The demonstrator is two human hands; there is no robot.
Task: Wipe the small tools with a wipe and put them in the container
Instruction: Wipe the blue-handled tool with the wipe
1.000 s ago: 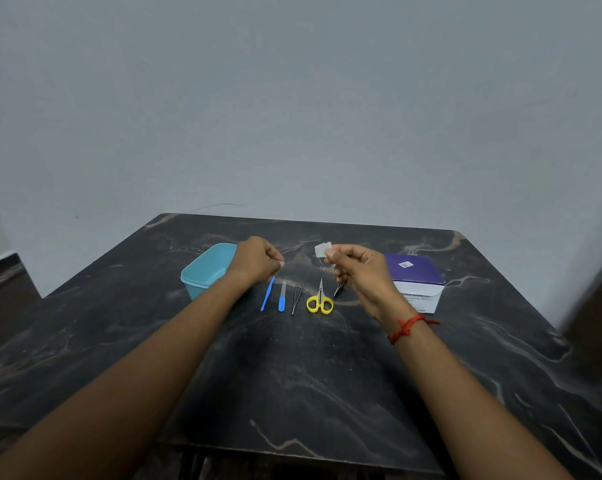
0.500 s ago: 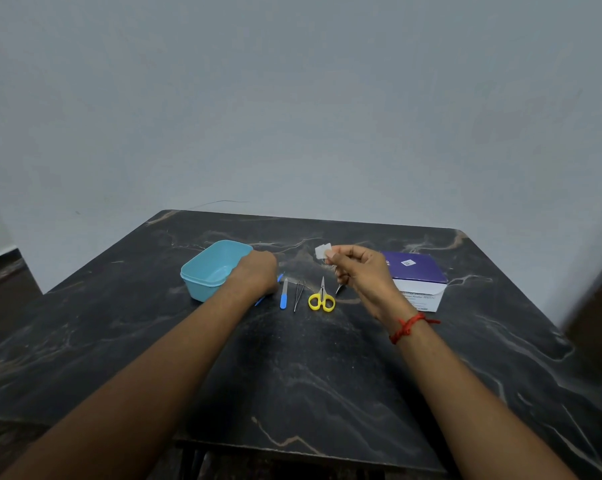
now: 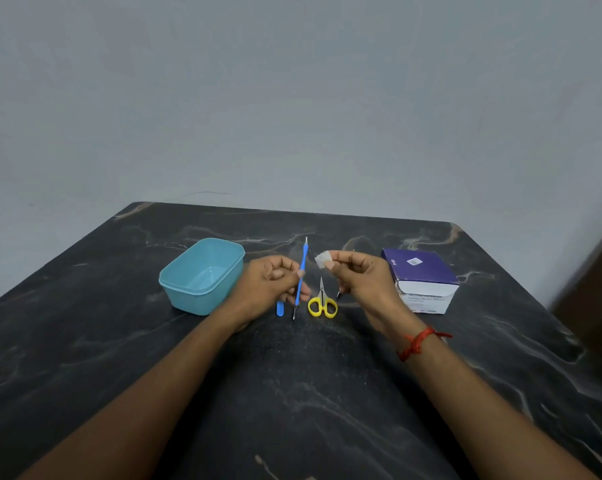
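Pinching the blue-handled tool (image 3: 303,261) near-upright in curled fingers, my left hand (image 3: 271,289) held it just beside the wipe (image 3: 323,260), which my right hand (image 3: 361,277) pinched. Likely fault: wiping pressure could twist the thin tool out of that light grip, dropping it outside the container (image 3: 202,297) at left.

The only readable print stood on the purple-and-white box (image 3: 431,277) at the right of the table. Its white front face carried a few lines of dark lettering, of which "BD" and the word "Alcohol" could just be made out, the rest too blurred to read. On its purple lid sat a small white square label (image 3: 413,261) with a code-like pattern, illegible.
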